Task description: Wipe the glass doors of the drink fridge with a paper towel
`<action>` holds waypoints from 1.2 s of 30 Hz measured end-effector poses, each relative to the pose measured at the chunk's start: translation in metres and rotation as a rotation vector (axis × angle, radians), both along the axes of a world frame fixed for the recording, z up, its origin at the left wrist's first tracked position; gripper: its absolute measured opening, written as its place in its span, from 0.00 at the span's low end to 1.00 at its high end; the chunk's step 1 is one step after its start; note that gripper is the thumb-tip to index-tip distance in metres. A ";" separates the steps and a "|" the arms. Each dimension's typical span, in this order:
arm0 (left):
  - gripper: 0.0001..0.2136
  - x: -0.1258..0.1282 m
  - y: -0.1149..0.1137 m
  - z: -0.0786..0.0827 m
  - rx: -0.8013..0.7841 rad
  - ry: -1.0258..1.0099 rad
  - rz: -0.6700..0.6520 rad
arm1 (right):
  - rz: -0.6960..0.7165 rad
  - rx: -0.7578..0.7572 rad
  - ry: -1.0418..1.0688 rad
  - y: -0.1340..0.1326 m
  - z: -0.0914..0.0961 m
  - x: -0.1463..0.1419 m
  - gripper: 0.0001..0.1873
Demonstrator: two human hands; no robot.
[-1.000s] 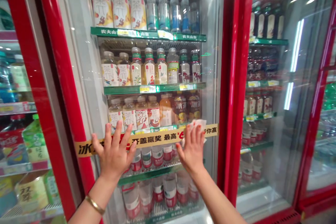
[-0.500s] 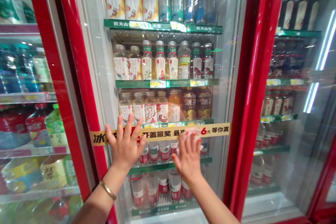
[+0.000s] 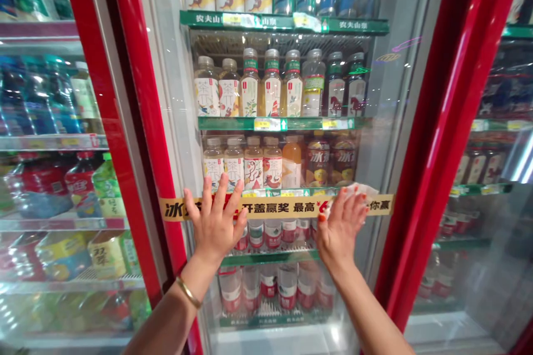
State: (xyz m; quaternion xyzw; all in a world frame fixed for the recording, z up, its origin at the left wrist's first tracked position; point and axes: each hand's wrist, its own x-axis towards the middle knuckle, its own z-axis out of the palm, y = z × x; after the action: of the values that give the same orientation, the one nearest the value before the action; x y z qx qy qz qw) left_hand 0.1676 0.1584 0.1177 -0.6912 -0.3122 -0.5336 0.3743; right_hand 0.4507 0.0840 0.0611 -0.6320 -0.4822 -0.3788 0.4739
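Tissue (image 3: 353,191) and two bare hands on a drinks cooler's glass door (image 3: 177,94)
Right hand (image 3: 341,227), its grip holding the tissue flat to the glass, sits over a yellow promotional strip (image 3: 275,206). Left hand (image 3: 214,222), gold bangle (image 3: 188,292) at the wrist, lies spread with its grip released. Bottled teas (image 3: 266,80) stand behind, on green-edged shelves (image 3: 283,123).

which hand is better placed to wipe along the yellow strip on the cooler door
Right, probably: the right hand presses a white wipe against the glass door at the yellow strip. The left hand lies flat on the glass, holding nothing.
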 end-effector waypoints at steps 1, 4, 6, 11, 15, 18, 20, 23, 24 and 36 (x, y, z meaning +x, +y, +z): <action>0.34 -0.001 0.000 0.000 0.002 0.005 -0.003 | 0.028 -0.029 -0.107 0.000 -0.009 -0.015 0.44; 0.34 -0.003 0.000 0.000 0.001 0.008 -0.016 | 0.147 -0.126 -0.518 -0.013 -0.064 -0.040 0.45; 0.34 -0.005 0.001 -0.001 -0.008 0.004 -0.019 | 0.167 -0.145 -0.637 -0.025 -0.100 -0.029 0.44; 0.35 -0.005 0.004 -0.007 0.012 -0.002 -0.001 | 0.043 0.016 -0.297 -0.027 -0.076 0.040 0.44; 0.35 0.000 0.005 -0.008 0.029 -0.010 0.021 | 0.125 0.054 -0.219 -0.014 0.000 0.047 0.41; 0.35 -0.002 0.005 -0.006 0.037 -0.009 0.033 | 0.142 0.014 -0.278 -0.009 0.020 0.026 0.43; 0.35 -0.005 0.004 -0.006 0.024 0.005 0.039 | 0.125 -0.008 -0.342 -0.006 0.013 0.014 0.44; 0.35 -0.008 0.003 -0.006 -0.007 0.026 0.044 | 0.085 -0.035 -0.394 -0.004 -0.009 0.007 0.46; 0.35 -0.009 0.002 -0.006 -0.011 0.029 0.042 | 0.079 -0.056 -0.403 -0.005 -0.015 0.010 0.47; 0.35 0.000 0.000 -0.012 -0.024 -0.035 0.028 | 0.040 0.015 -0.094 -0.009 -0.020 0.010 0.46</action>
State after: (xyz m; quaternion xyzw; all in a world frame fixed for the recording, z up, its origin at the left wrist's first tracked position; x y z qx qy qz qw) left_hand 0.1672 0.1582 0.1059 -0.6815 -0.3347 -0.5367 0.3680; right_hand 0.4611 0.0750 0.0409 -0.6004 -0.5135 -0.4021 0.4628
